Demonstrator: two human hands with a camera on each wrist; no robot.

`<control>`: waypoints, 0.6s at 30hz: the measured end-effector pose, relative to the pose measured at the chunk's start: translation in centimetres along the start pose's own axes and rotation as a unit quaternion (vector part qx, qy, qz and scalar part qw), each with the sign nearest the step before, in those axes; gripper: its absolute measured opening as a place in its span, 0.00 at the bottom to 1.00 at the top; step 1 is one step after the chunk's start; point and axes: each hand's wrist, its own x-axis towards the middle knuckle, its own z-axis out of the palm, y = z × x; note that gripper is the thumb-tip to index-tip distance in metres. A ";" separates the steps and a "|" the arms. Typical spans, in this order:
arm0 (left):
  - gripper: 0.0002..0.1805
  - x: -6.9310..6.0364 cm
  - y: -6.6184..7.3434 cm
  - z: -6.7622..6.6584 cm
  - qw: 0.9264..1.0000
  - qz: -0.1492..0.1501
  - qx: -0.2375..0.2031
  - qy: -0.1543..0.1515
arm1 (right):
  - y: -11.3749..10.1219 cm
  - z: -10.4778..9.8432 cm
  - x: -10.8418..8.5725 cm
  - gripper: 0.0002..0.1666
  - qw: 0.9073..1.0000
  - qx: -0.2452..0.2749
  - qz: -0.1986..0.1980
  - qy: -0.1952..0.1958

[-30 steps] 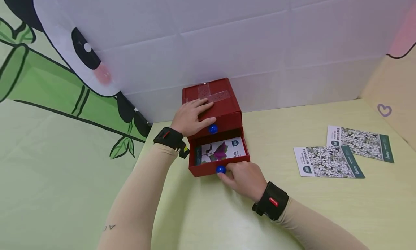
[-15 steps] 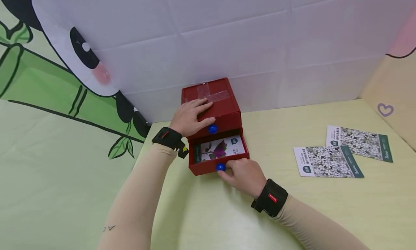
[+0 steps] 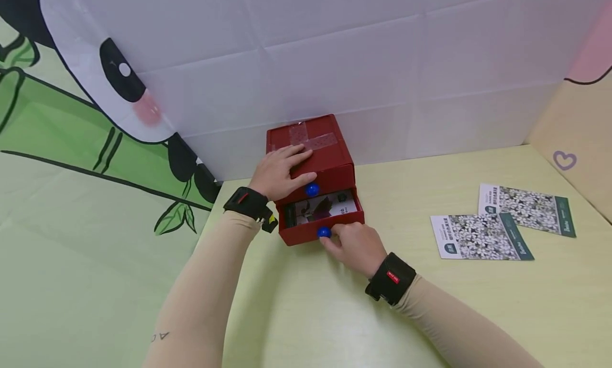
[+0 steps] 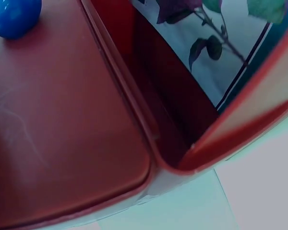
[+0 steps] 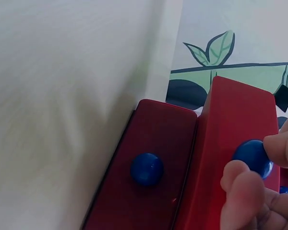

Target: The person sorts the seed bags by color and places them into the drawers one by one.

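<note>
A red drawer box (image 3: pixel 330 155) stands against the back wall, clear tape across its top. My left hand (image 3: pixel 282 171) lies on the box top, fingers extended, thumb beside the upper blue knob (image 3: pixel 312 190). With my right hand (image 3: pixel 358 248) I pinch the blue knob (image 3: pixel 324 232) of the partly pulled-out drawer (image 3: pixel 298 233). In the right wrist view, thumb and fingers sit on either side of that knob (image 5: pixel 253 158). Inside the drawer lies a seed packet (image 4: pixel 197 48) with a purple flower picture, partly covered by the box above.
Two white-flower seed packets, the nearer one (image 3: pixel 483 238) and the farther one (image 3: pixel 530 208), lie on the table (image 3: pixel 401 336) at right, slightly overlapping. A lower drawer (image 5: pixel 163 124) with its own blue knob is closed. A panda-print cloth (image 3: pixel 334 54) hangs behind.
The drawer has slid inward, away from me, with my right hand on its knob. Less of the packet inside shows now. My left hand has stayed on the box.
</note>
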 end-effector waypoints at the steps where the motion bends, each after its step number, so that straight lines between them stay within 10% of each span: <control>1: 0.38 0.0 0.0 0.0 1.000 0.001 0.001 0.000 | 0.0 0.0 0.2 0.20 1.000 0.000 -0.001 -0.001; 18: 0.37 0.0 -0.1 0.0 1.000 0.000 -0.004 -0.002 | 0.7 1.2 2.8 0.19 1.000 0.003 0.008 0.017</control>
